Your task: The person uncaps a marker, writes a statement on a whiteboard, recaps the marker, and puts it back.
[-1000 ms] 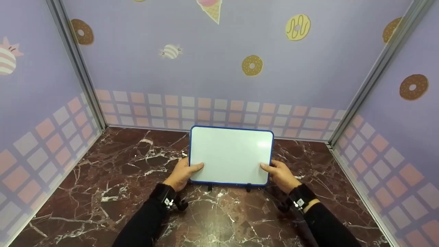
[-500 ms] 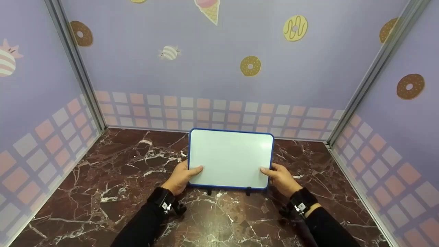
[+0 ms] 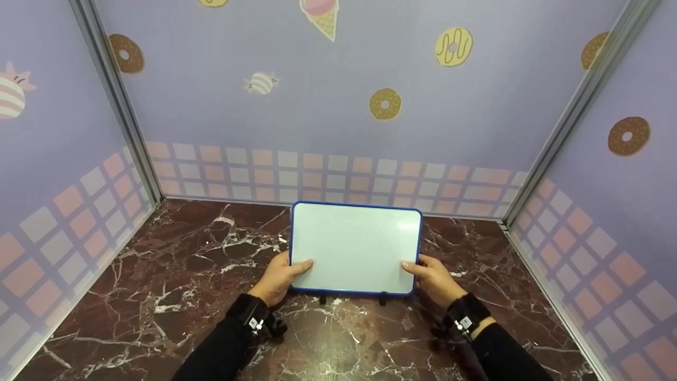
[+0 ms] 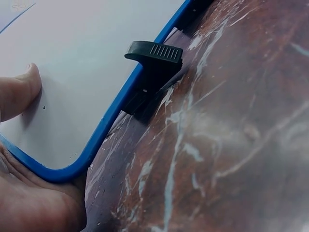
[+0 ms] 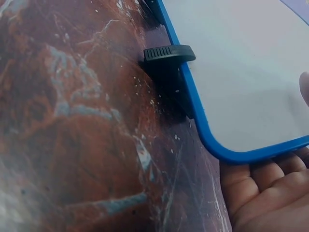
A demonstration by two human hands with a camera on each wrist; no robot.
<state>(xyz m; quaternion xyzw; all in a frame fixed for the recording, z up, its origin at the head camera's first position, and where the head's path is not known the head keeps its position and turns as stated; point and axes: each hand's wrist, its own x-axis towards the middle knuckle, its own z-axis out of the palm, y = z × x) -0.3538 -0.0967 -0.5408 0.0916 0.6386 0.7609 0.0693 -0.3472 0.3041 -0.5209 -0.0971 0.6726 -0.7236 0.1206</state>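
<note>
Gripping whiteboard (image 3: 357, 246) at opposite side edges with left hand (image 3: 279, 277) and right hand (image 3: 440, 279), thumbs on front; holding tilted, lower edge in black hooks (image 4: 155, 51), over surface (image 3: 338, 338); ideally pressing evenly, avoiding twisting.

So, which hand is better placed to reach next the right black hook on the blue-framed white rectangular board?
Right hand, probably: it grips the board nearer that hook; the left hand holds the opposite side.
</note>
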